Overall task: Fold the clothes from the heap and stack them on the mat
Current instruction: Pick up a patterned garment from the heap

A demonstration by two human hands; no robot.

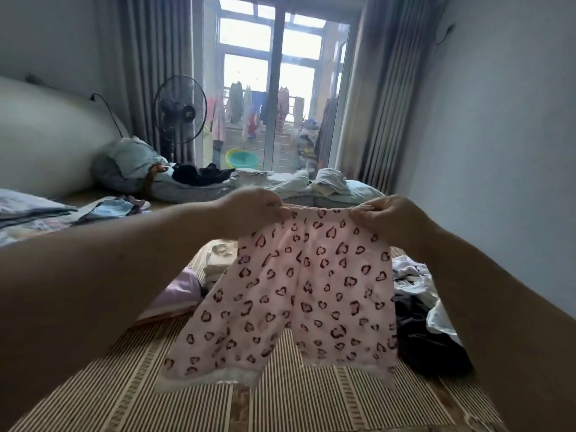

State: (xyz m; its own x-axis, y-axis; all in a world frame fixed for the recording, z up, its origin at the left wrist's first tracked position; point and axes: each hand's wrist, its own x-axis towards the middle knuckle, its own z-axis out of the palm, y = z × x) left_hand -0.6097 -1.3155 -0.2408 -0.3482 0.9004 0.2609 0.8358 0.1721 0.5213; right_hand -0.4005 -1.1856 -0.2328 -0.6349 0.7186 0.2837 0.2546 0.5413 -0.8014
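- Above the middle of the striped mat (131, 385), a pair of pink trousers (305, 294) printed with dark hearts hangs in the air, held by its waistband.
- The left hand (249, 210) holds the left end of the waistband, its fingers (276, 208) curled and clamped on the cloth.
- The right hand (386, 216) holds the right end the same way, its fingers (361, 218) pinched tight on the gathered edge.
- Between the two hands the waistband runs roughly level, and the trousers face the camera spread flat, with both legs dangling and their pale hems low over the near part of the mat. Whether the hems touch it cannot be told.
- Behind the trousers on the left, a stack of folded pale clothes (218, 260) sits on the mat, with a folded lilac piece (180, 291) just beside it on the near left.
- On the right side of the mat lies the heap of unfolded clothes (417, 307), with white pieces farther off and dark ones nearer. The right forearm hides part of it.
- Along the far edge of the mat lie rumpled bedding (199, 190) and more loose garments.
- At the far left a standing fan (180, 110) is in front of a grey curtain (146, 57).
- Past the glass door (277, 88), laundry (246, 110) hangs on a line, and a green basin (242, 159) sits on the floor below.
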